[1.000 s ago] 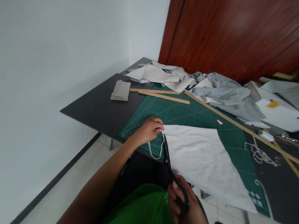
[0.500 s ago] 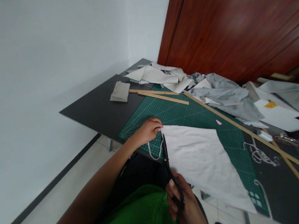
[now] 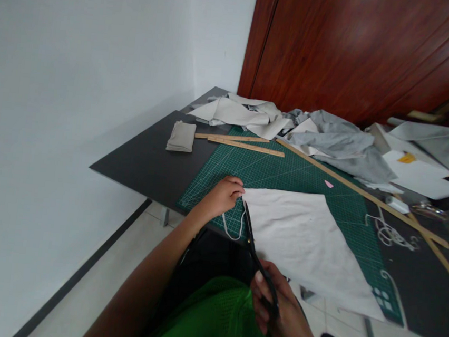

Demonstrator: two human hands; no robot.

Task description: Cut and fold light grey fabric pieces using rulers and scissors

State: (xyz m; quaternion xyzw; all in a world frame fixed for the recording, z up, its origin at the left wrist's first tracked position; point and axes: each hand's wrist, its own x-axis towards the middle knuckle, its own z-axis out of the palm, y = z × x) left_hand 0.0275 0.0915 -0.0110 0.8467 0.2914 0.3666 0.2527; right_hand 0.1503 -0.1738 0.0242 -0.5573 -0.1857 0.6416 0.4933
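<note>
A white piece of fabric lies over the green cutting mat and hangs past the table's near edge. My left hand pinches the fabric's upper left corner between thumb and fingers. From there a narrow white strip dangles in a loop along the left edge. In my right hand are black scissors, my fingers wrapped through the handles. Their blades point up and away along the fabric's left edge, the tips just below my left hand. The blades look nearly closed.
Wooden rulers lie behind the fabric, one long ruler running to the right. A folded cloth stack sits at left. Cloth scraps, grey fabric and a white box line the back. Tangled white cord lies at right.
Almost nothing differs. The camera view has shifted very slightly; both hands, the scissors and the fabric keep nearly the same places.
</note>
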